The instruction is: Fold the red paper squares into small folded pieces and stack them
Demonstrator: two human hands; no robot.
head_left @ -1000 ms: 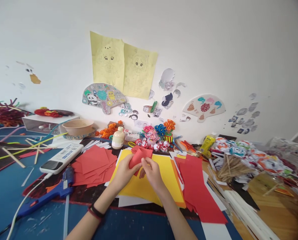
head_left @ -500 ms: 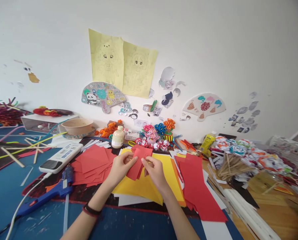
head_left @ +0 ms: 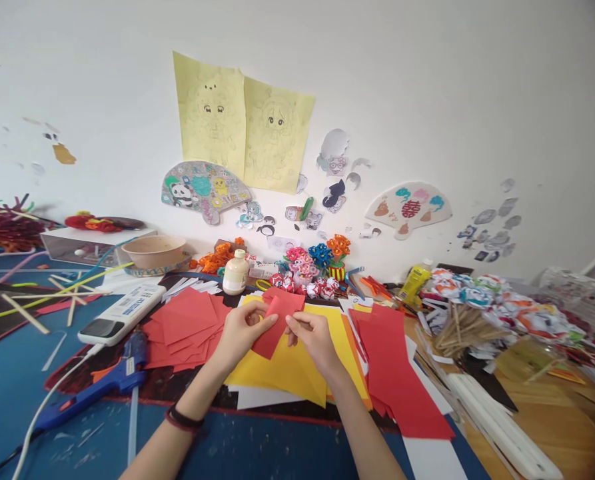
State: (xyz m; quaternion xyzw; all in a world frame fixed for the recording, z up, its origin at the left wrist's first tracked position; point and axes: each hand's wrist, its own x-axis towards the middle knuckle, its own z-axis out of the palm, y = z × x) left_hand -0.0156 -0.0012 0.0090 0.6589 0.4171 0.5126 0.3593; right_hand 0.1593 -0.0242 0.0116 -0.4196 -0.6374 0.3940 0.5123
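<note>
Red paper is held over the yellow sheets, its long axis running away from the person, near end slanting left, far end slanting right. The left hand has its fingers clamped on the left edge, thumb on top; the right hand's fingers pinch the right edge. Red squares lie leftward on the bench.

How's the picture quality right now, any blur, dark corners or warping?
Head view: soft light on the white wall, dark toward the top-right corner; head view: left hand, right hand and the red paper between them look reasonably clear; head view: the clutter at far right looks smeared and stretched, perhaps from a wide lens.
</note>
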